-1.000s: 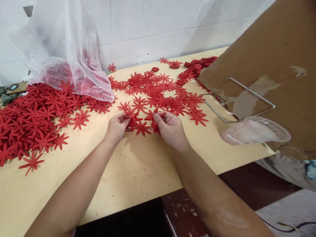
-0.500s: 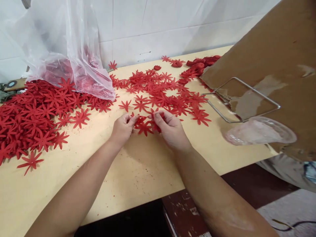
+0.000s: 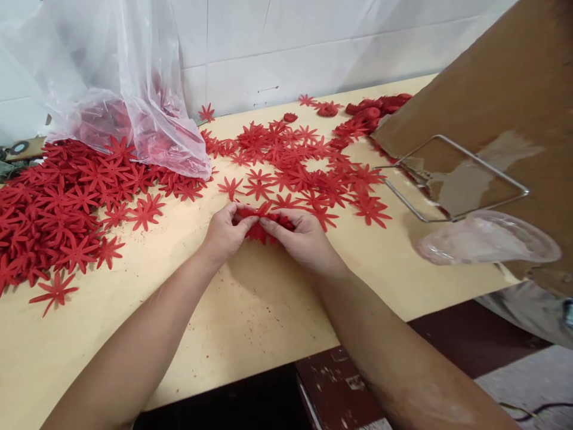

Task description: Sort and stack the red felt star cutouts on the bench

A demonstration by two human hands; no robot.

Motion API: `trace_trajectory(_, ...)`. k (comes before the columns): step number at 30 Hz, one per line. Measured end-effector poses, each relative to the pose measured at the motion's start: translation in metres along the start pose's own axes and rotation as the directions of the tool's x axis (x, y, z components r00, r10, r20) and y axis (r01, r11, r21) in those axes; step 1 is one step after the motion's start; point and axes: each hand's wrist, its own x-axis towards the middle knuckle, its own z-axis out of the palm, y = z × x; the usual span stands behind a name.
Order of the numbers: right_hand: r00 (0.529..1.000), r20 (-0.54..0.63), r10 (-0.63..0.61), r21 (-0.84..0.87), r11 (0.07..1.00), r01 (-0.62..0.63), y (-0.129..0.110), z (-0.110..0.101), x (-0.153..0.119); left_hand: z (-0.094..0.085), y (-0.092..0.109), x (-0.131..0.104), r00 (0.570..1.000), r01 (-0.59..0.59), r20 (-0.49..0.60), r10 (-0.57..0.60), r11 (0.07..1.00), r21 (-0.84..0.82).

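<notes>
My left hand [image 3: 228, 233] and my right hand [image 3: 304, 236] meet just above the table, thumb tips nearly touching. Between them both pinch red fabric flower pieces [image 3: 258, 233] with long narrow petals. The fingers cover much of these, so how many layers there are I cannot tell. Beyond my hands lie scattered loose red flower pieces [image 3: 308, 179], some overlapping. A big heap of the same flower pieces [image 3: 58, 209] spreads to the left of my left hand, with one single piece [image 3: 54, 292] in front of it.
A clear plastic bag [image 3: 152, 131] holding red pieces rests on the heap. At right, a brown cardboard piece [image 3: 501, 119] leans behind a bent metal wire frame [image 3: 470, 155] and a clear plastic dish [image 3: 492, 239]. Stacked red pieces [image 3: 376, 110] lie near the wall. A person's sleeve [image 3: 532, 310] shows at right.
My two hands have come closer together, thumbs now side by side over the red flower pieces. The view has shifted slightly.
</notes>
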Motion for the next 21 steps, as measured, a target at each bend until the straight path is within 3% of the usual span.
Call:
trace_trajectory(8,0.979,-0.204,0.008,0.009,1.000,-0.007,-0.003,0.004,0.004,0.006,-0.004,0.000,0.999,-0.040,-0.032,0.039,0.999,-0.023)
trace_trajectory(12,0.970,-0.238,0.046,0.111,0.994,-0.020,-0.002,0.007,0.006,0.009,-0.002,-0.002,1.000,-0.015,-0.012,0.014,0.997,-0.081)
trace_trajectory(15,0.957,-0.282,0.062,0.149,0.989,-0.020,0.006,0.000,0.011,0.007,0.000,-0.003,1.000,0.001,-0.018,-0.003,0.996,-0.092)
trace_trajectory(19,0.887,-0.458,0.062,0.132,0.991,-0.001,0.016,-0.017,0.018,0.003,0.002,-0.002,0.998,-0.002,-0.066,-0.007,0.991,-0.131)
trace_trajectory(21,0.899,-0.436,0.035,0.111,0.994,0.015,0.016,-0.019,0.017,0.002,0.002,-0.002,0.998,0.001,-0.067,-0.012,0.987,-0.160)
